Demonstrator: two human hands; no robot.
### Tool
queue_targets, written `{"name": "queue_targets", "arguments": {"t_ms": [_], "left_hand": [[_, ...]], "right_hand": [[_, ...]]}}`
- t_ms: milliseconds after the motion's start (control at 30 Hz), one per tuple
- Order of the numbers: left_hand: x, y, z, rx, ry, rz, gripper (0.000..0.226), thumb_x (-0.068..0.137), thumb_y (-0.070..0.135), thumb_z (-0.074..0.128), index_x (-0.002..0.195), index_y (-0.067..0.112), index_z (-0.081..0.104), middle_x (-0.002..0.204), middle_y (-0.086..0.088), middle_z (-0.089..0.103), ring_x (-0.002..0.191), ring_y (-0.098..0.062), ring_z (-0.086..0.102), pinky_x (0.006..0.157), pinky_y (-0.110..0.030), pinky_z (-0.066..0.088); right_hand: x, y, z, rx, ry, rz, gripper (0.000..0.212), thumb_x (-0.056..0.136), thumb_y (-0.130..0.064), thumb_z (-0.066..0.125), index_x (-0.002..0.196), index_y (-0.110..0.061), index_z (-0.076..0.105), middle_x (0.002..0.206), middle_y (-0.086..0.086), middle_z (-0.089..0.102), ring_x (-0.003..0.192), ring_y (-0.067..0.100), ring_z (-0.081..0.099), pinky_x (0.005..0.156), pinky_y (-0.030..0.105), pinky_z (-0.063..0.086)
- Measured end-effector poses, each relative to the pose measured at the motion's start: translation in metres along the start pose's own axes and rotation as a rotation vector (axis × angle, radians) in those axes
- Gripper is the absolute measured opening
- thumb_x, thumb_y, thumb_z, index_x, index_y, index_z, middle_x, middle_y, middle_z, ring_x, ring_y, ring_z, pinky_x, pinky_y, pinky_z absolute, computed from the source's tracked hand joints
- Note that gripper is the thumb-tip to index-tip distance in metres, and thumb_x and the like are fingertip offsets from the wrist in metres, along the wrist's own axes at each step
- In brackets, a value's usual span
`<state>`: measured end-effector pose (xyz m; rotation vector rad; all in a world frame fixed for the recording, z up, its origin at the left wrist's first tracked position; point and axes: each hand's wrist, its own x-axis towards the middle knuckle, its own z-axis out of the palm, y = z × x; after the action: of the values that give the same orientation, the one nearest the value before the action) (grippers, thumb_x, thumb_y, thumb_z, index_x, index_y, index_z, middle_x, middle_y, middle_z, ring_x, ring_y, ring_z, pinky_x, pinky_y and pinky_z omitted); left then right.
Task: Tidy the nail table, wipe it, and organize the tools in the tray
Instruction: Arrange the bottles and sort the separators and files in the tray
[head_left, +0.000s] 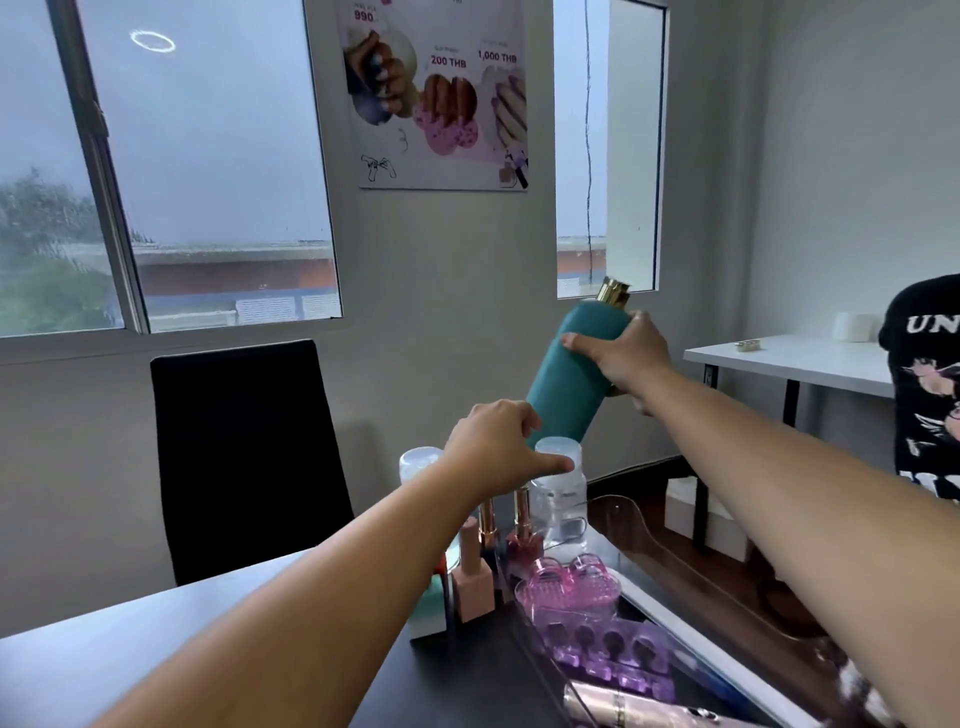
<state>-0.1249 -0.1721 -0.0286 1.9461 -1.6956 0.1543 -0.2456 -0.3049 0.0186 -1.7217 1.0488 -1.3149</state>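
Pinkish and cut off by the bottom edge, a slim device (623, 712) lies at the near end of the clear tray (631, 505); what it is cannot be made out. Beyond it in the tray sit purple toe separators (613, 647) and a pink bristled piece (571, 590), both blurred through the tray's acrylic wall. Just left of the tray, nail polish bottles (471, 577) stand upright on the dark surface (457, 691), partly hidden by the left forearm.

The teal bottle (569, 374) is in the air above the far end of the tray. Its long axis is tilted, with the gold cap (613, 292) pointing up and to the right and the base down and to the left. The right hand (631, 353) has its fingers wrapped round the bottle's upper body, so part of the shoulder is covered. The bottle's lower corner is hidden behind the left hand (493, 452) and the cap of an upright clear bottle (563, 499).

The left hand is spread and holds nothing. Its thumb lies straight across the front of that clear cap, and whether it touches cannot be told. A second clear-capped bottle (421, 462) shows only its top past the wrist.

At the right edge a person's black printed shirt (924, 395) is cut off.
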Motion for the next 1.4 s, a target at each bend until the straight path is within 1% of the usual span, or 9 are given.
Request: {"name": "queue_targets", "arguments": {"t_ms": [167, 267, 367, 533, 733, 1033, 1100, 1233, 1400], "left_hand": [[0.013, 0.015, 0.01, 0.031, -0.132, -0.021, 0.062, 0.062, 0.057, 0.075, 0.112, 0.023, 0.063, 0.109, 0.003, 0.065, 0.097, -0.017, 0.059, 0.089, -0.037, 0.05], [0.02, 0.017, 0.012, 0.019, -0.136, -0.015, 0.056, 0.061, 0.049, 0.08, 0.105, 0.016, 0.066, 0.103, 0.001, 0.066, 0.088, -0.016, 0.059, 0.081, -0.032, 0.052], [0.026, 0.017, 0.012, -0.007, -0.12, -0.009, 0.052, 0.06, 0.044, 0.083, 0.097, 0.01, 0.069, 0.096, -0.001, 0.068, 0.08, -0.016, 0.058, 0.072, -0.027, 0.049], [0.041, 0.001, -0.002, 0.006, 0.02, -0.032, 0.047, 0.062, 0.042, 0.082, 0.092, 0.007, 0.071, 0.092, -0.005, 0.071, 0.078, -0.017, 0.059, 0.07, -0.028, 0.049], [0.057, -0.031, -0.01, 0.108, 0.023, -0.097, 0.048, 0.062, 0.042, 0.082, 0.088, 0.005, 0.071, 0.091, -0.006, 0.07, 0.073, -0.017, 0.051, 0.066, -0.026, 0.039], [0.051, -0.047, -0.009, 0.208, -0.12, -0.174, 0.044, 0.063, 0.047, 0.08, 0.065, 0.01, 0.055, 0.065, 0.0, 0.053, 0.058, -0.012, 0.042, 0.054, -0.023, 0.035], [0.049, -0.049, -0.01, 0.2, -0.127, -0.187, 0.044, 0.064, 0.047, 0.079, 0.072, 0.008, 0.06, 0.069, 0.0, 0.056, 0.059, -0.012, 0.044, 0.052, -0.021, 0.034], [0.048, -0.051, -0.019, 0.189, -0.211, -0.192, 0.061, 0.063, 0.045, 0.08, 0.107, 0.005, 0.066, 0.101, -0.006, 0.068, 0.081, -0.018, 0.058, 0.072, -0.025, 0.046], [0.046, -0.054, -0.021, 0.196, -0.2, -0.172, 0.058, 0.063, 0.042, 0.081, 0.107, 0.007, 0.068, 0.104, -0.005, 0.069, 0.08, -0.016, 0.055, 0.07, -0.023, 0.042]], "right_hand": [[0.006, 0.0, -0.027, -0.018, 0.028, 0.0, 0.084, 0.061, -0.04, 0.084, 0.126, -0.013, 0.04, 0.126, 0.01, 0.051, 0.11, 0.029, 0.053, 0.088, 0.052, 0.053], [0.005, 0.009, -0.035, -0.034, 0.032, 0.01, 0.084, 0.06, -0.041, 0.084, 0.126, -0.013, 0.04, 0.126, 0.009, 0.051, 0.109, 0.029, 0.054, 0.088, 0.052, 0.053], [0.006, 0.013, -0.038, -0.036, 0.036, -0.002, 0.084, 0.06, -0.042, 0.084, 0.126, -0.013, 0.04, 0.125, 0.009, 0.051, 0.107, 0.027, 0.054, 0.088, 0.051, 0.053], [0.011, 0.015, -0.029, -0.049, -0.007, -0.037, 0.084, 0.059, -0.043, 0.084, 0.125, -0.013, 0.04, 0.12, 0.006, 0.052, 0.105, 0.026, 0.054, 0.087, 0.05, 0.053], [0.008, 0.022, 0.01, -0.135, -0.152, -0.097, 0.075, 0.059, -0.043, 0.085, 0.115, -0.02, 0.042, 0.103, -0.002, 0.051, 0.093, 0.019, 0.052, 0.075, 0.037, 0.051], [0.001, 0.017, 0.039, -0.229, -0.296, -0.168, 0.085, 0.058, -0.047, 0.084, 0.128, -0.018, 0.045, 0.121, 0.006, 0.057, 0.11, 0.025, 0.055, 0.095, 0.045, 0.049], [-0.001, 0.016, 0.041, -0.2, -0.332, -0.15, 0.086, 0.06, -0.046, 0.083, 0.131, -0.018, 0.044, 0.123, 0.006, 0.056, 0.112, 0.025, 0.054, 0.096, 0.046, 0.048], [-0.003, 0.016, 0.033, -0.143, -0.448, -0.065, 0.089, 0.064, -0.039, 0.083, 0.137, -0.021, 0.035, 0.126, 0.003, 0.051, 0.114, 0.024, 0.052, 0.093, 0.047, 0.05], [-0.008, 0.021, 0.027, -0.156, -0.556, 0.031, 0.089, 0.068, -0.019, 0.083, 0.139, -0.023, 0.029, 0.13, 0.002, 0.045, 0.119, 0.027, 0.048, 0.079, 0.055, 0.056]]}}
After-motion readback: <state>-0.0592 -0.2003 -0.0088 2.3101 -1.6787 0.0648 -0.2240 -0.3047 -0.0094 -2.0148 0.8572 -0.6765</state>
